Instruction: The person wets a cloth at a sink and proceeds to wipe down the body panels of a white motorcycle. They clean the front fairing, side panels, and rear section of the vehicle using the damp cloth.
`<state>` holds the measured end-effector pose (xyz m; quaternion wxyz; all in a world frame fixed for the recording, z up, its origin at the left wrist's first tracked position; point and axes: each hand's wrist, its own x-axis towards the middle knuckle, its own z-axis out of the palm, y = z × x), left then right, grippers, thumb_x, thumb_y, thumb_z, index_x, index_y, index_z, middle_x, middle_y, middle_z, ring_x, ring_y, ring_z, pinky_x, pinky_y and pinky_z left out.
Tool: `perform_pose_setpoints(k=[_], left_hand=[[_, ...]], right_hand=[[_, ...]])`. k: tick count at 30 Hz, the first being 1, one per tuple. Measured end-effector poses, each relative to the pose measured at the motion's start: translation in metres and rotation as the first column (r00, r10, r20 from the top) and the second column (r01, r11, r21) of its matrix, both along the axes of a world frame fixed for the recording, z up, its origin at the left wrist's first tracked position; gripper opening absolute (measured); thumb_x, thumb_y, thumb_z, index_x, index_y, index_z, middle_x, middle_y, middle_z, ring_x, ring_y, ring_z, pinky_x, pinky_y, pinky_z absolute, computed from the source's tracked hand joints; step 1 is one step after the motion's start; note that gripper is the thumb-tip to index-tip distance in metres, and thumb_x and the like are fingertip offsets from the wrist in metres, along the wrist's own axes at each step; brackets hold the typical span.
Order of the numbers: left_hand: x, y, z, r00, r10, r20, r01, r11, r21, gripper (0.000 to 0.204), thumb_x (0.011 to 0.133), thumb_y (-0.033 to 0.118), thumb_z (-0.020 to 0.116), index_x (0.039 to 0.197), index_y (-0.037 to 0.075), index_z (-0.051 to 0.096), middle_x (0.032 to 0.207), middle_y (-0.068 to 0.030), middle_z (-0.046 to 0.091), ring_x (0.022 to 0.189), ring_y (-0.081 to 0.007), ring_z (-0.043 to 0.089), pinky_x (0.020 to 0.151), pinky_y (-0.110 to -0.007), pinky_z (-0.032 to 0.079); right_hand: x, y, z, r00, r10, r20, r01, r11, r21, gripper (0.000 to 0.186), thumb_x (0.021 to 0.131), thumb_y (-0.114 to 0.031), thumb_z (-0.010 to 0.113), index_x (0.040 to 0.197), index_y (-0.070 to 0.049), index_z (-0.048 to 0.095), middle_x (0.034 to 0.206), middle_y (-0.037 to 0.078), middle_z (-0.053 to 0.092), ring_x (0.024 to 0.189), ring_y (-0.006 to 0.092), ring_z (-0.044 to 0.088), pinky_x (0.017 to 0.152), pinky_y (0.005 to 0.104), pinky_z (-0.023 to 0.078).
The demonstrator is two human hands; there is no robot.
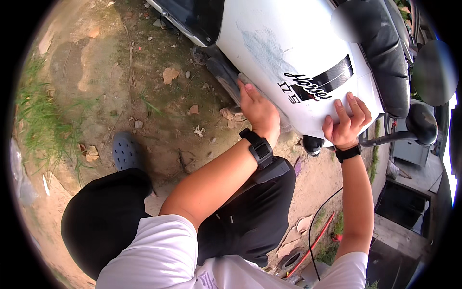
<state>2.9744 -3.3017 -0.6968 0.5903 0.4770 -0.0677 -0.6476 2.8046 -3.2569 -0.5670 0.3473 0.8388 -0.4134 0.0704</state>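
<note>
A white vehicle body panel [240, 33] with black lettering, a dark striped patch and a grey-blue scuffed area fills the upper middle. At its lower left edge is my left hand [260, 113], closed round the edge; most of its fingers are hidden there. Farther right, my right hand [349, 120] rests on the panel's near corner with its fingertips spread over the white surface. Each wrist wears a black strap, the left one with a square black device [261, 149]. Just below the panel, between the hands, a small round black part [313, 144] sticks out.
A black seat [387, 62] adjoins the panel on the right, near a mirror-like black part [422, 124] on a stalk. A dark wheel [224, 77] shows under the panel. My grey clog [127, 151] stands on dirt with leaves and stones. A red pole [317, 241] and tyre [291, 260] lie lower right.
</note>
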Motion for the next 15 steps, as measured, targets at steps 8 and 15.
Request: perform_pose_setpoints(k=[8,15], left_hand=[[0.013,0.002,0.032,0.956,0.158,0.245,-0.068,0.938,-0.339,0.06,0.116,0.029,0.028,0.162,-0.009,0.021,0.17,-0.0293,0.02,0.159,-0.0394,0.021,0.129,-0.044,0.019],[0.01,0.001,-0.036,0.573,0.516,0.637,0.295,0.595,-0.748,0.062,0.106,0.016,0.047,0.161,-0.006,0.028,0.168,-0.0312,0.023,0.152,-0.061,0.021,0.123,-0.068,0.022]], right_hand=[[0.004,0.001,0.002,0.999,-0.023,0.026,0.024,1.0,-0.017,0.038,0.09,-0.03,0.067,0.125,-0.017,0.071,0.135,0.013,0.063,0.113,0.0319,0.057,0.098,0.0419,0.047],[0.0,-0.001,0.0,0.998,-0.015,0.058,0.017,0.999,-0.035,0.038,0.09,-0.032,0.068,0.126,-0.022,0.073,0.134,0.008,0.065,0.109,0.0278,0.059,0.096,0.0374,0.047]])
